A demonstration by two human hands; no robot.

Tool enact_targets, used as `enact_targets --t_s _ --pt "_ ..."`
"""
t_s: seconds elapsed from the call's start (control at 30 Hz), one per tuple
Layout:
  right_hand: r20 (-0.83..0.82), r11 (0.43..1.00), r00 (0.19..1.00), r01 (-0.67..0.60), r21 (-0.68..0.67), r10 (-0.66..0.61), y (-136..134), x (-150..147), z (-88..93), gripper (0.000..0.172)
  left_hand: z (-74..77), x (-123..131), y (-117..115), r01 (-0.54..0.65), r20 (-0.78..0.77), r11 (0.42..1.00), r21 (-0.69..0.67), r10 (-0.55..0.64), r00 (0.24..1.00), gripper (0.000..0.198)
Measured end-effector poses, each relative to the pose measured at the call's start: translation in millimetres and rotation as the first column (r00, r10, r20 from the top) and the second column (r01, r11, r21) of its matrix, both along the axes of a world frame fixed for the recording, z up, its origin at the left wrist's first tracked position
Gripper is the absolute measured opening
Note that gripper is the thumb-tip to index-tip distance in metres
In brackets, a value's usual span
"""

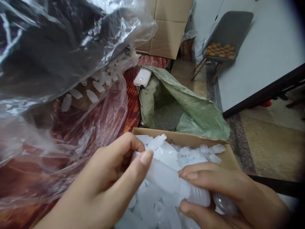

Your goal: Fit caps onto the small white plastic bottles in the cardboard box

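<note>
A slim translucent white plastic bottle lies aslant between my two hands, above a cardboard box full of similar plastic pieces. My left hand is closed around its far left end, thumb on top. With thumb and fingers, my right hand grips the ribbed end on the right. A clear rounded plastic piece shows under the right palm; whether that hand holds it too, I cannot tell.
Behind the box, a green woven sack gapes, with a white power bank and cable on its edge. Clear plastic sheeting covers the left, small bottles lying in it. A grey chair stands farther back.
</note>
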State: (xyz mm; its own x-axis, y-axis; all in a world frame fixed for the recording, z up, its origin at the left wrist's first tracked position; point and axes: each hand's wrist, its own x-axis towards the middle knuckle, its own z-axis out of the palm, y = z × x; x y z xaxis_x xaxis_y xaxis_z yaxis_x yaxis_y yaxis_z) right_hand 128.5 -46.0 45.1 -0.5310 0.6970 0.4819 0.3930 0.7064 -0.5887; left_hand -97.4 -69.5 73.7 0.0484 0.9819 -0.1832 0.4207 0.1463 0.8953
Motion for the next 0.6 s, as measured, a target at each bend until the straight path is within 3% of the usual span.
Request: enact_targets --t_s 0.13,0.2,0.27,0.37,0.47,0.53,0.6 --pt "0.049 0.992 0.995 0.087 0.086 -0.092 1 -3 3.1 0.018 -7.7 9 1 -0.066 0.230 0.978 -0.198 0.111 0.967 0.036" --pt "0.070 0.989 0.996 0.043 0.139 -0.053 3 1 2.8 0.020 -11.5 13 1 0.000 0.323 0.946 -0.323 0.110 0.940 0.037" --pt "0.123 0.975 0.992 -0.042 0.216 0.016 6 4 1.5 0.020 -15.0 16 2 0.083 0.342 0.935 -0.345 0.043 0.939 0.040" --pt "0.160 0.952 0.987 -0.078 0.296 0.030 12 2 0.0 0.013 -18.1 19 3 0.124 0.286 0.965 -0.233 -0.054 0.957 0.047" --pt "0.110 0.960 0.993 0.011 0.281 -0.044 18 -6 2.1 0.018 -18.4 22 2 0.107 0.105 0.994 0.017 -0.108 0.989 0.039" --pt "0.105 0.993 0.994 0.010 0.121 -0.023 20 -9 5.2 0.030 -18.1 23 0 0.108 -0.031 0.975 0.193 -0.104 0.994 0.031" --pt "0.096 0.979 0.992 -0.064 -0.195 0.084 19 -8 6.5 0.046 -17.9 24 -2 0.116 -0.082 0.954 0.276 -0.097 0.992 0.028"
